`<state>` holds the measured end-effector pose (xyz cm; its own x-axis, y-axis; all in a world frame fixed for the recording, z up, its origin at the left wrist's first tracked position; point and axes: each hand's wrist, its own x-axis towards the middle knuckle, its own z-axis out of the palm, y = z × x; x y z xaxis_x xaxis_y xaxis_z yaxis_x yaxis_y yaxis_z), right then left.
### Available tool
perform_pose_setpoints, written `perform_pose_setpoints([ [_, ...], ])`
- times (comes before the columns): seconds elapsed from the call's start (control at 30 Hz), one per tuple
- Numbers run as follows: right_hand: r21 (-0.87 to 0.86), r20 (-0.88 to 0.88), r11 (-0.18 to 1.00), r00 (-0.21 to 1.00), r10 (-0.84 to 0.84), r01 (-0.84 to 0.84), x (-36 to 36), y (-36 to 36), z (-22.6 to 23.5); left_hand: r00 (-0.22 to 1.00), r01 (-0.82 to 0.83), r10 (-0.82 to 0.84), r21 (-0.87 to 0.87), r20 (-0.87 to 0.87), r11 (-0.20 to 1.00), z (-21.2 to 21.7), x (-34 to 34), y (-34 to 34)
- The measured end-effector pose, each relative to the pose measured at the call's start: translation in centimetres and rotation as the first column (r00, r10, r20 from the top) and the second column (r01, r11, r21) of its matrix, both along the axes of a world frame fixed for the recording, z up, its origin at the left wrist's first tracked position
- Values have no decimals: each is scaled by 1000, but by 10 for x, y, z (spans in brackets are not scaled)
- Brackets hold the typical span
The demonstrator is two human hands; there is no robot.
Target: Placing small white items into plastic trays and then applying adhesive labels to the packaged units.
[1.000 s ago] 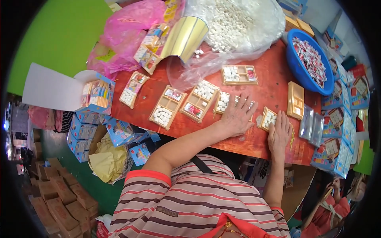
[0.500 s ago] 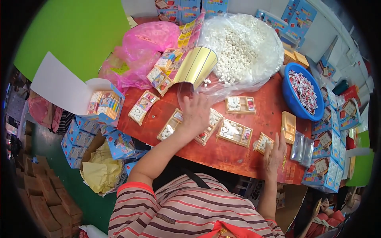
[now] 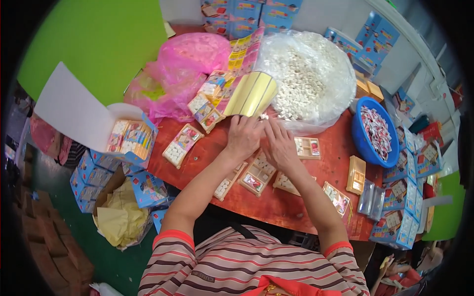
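Curled, glossy yellow paper sheet with dark lines (image 3: 253, 93) lies toward the far side of the red counter (image 3: 276, 212), arching up between the translucent pink plastic bag (image 3: 197, 54) and the clear plastic bag (image 3: 344, 61) heaped with small white cubes. The left grip (image 3: 244, 134), a bare hand, is at the sheet's lower edge with its fingers bent; the right grip (image 3: 280, 142), also bare, is just beside it, fingertips pointing inward. Whether either is pinching the sheet or is released, I cannot tell. A few loose white cubes (image 3: 264, 117) lie near the right fingertips.

Below the forearms and hands, a tan compartment tray (image 3: 257, 170) holds white cubes and a printed piece, with similar trays on both sides, partly covered. To the right stands a round blue plastic bowl (image 3: 361, 135) full of red-and-white packets; to the left, an open blue cardboard box with a white lid (image 3: 74, 108) holds packed trays.
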<state>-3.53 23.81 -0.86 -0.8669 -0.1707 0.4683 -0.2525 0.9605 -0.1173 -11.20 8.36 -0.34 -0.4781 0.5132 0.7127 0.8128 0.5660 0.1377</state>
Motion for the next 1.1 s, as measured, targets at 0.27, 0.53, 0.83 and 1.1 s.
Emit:
perform_pose_setpoints([
  [0.27, 106, 39, 991, 995, -92, 88, -90, 39, -51, 992, 79, -76, -25, 98, 997, 10, 24, -37],
  [0.53, -309, 263, 950, 964, 37, 47, -74, 58, -19, 937, -179, 190, -66, 293, 982, -4, 28, -156],
  [0.83, -118, -113, 984, 983, -147, 133, -6, -13, 3, 778, -342, 476, -360, 410, 868, -44, 5, -197],
  [1.1, -251, 91, 961, 985, 147, -120, -45, -97, 4, 752, -469, 563, -322, 344, 823, -37, -2, -181],
])
